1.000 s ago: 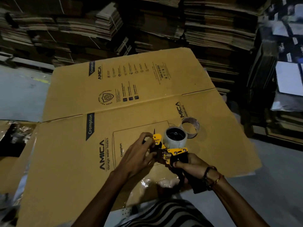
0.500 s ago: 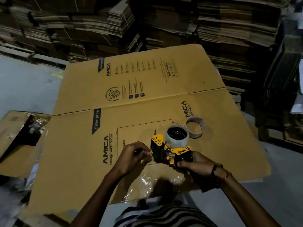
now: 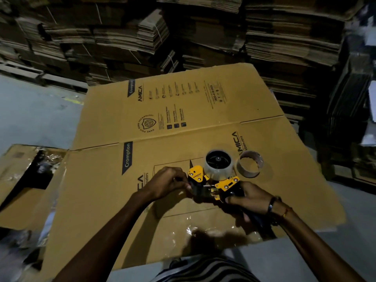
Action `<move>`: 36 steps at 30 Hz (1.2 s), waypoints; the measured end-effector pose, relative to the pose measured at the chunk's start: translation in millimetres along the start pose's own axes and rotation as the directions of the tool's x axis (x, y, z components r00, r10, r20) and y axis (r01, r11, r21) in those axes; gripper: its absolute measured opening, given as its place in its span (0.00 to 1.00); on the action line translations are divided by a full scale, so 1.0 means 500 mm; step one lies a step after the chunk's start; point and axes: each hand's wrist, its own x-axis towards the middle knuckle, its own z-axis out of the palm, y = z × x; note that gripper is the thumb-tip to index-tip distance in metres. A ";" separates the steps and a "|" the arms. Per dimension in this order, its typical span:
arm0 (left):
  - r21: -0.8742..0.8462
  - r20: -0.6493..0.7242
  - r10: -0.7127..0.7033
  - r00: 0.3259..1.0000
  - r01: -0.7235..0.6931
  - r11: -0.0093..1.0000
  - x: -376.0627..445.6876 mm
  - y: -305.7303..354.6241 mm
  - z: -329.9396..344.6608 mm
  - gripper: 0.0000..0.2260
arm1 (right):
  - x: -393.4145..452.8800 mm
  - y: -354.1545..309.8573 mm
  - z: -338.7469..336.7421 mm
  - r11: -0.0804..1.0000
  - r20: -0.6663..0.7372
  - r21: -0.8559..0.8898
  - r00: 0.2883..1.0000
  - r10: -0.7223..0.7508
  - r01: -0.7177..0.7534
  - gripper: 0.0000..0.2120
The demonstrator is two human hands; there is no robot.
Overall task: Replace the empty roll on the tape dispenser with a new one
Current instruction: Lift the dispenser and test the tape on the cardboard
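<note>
Seen from your head camera, your right hand [image 3: 251,197] grips the black handle of a yellow-and-black tape dispenser [image 3: 211,185], fingers curled around it, while your left hand [image 3: 168,184] pinches at its front end, fingertips closed on something too small to make out. A new roll of clear tape [image 3: 218,166] sits on the dispenser's hub; the empty cardboard core [image 3: 249,164] stands just beside it on a flattened carton [image 3: 114,200] printed "Crompton" and "AMICA". Bundled flat cardboard [image 3: 284,37] is stacked behind.
</note>
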 end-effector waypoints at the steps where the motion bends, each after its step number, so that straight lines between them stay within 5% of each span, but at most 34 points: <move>1: 0.008 -0.029 -0.005 1.000 0.006 1.000 0.009 -0.008 -0.014 0.01 | 0.013 -0.011 0.000 1.000 -0.022 -0.014 1.000 -0.006 0.005 0.11; 6: -0.002 -0.153 -0.016 0.988 0.016 1.000 0.046 -0.044 -0.082 0.06 | 0.088 -0.063 -0.010 0.997 -0.137 -0.048 0.989 -0.063 0.057 0.13; 13: 0.357 -0.118 -0.001 0.993 0.043 0.933 0.085 -0.118 -0.135 0.20 | 0.193 -0.104 -0.047 0.970 -0.144 -0.225 0.981 -0.132 0.098 0.17; 19: 0.505 -0.066 -0.012 0.998 0.043 0.862 0.119 -0.163 -0.147 0.33 | 0.269 -0.119 -0.069 0.958 -0.187 -0.263 0.968 -0.167 0.115 0.19; 36: 0.573 -0.065 -0.012 0.998 0.048 0.818 0.136 -0.201 -0.140 0.23 | 0.336 -0.089 -0.084 0.938 -0.135 -0.342 0.985 -0.108 0.056 0.24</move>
